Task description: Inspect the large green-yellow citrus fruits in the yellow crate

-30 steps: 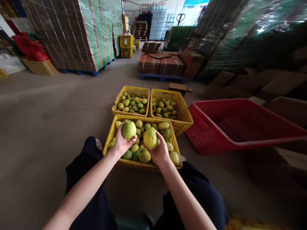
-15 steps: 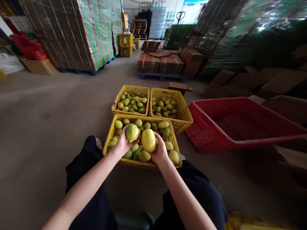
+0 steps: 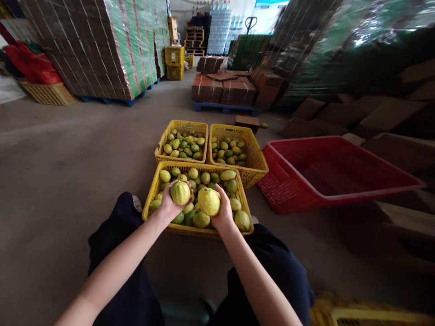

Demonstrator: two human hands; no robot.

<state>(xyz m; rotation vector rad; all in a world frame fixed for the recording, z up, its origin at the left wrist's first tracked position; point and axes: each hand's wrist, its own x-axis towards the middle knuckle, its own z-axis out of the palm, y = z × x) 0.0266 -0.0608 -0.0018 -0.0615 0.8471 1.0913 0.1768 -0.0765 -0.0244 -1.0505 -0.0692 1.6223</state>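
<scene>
My left hand point(image 3: 170, 204) is closed around a greenish-yellow citrus fruit point(image 3: 180, 193), which looks like a large lemon or citron. In my right hand point(image 3: 223, 209) rests a bigger, yellower citrus fruit point(image 3: 209, 202), its stem end turned up. Both are held side by side, a little apart, above the near yellow crate point(image 3: 147, 206). That crate is filled with similar green and yellow fruits point(image 3: 201, 219). The fingers of both hands are partly hidden behind the fruits.
Behind stand two more yellow crates of fruit, one left point(image 3: 159, 151) and one right point(image 3: 260, 165). A large red crate point(image 3: 288, 192) lies to the right. Flattened cardboard point(image 3: 360, 113) and a blue pallet with bundled cartons point(image 3: 222, 107) are farther back. Wrapped stacks point(image 3: 91, 50) rise at left.
Both fruits have been turned in my hands, so their ends now face up more. The whole view has shifted slightly, with the crates appearing farther left.
</scene>
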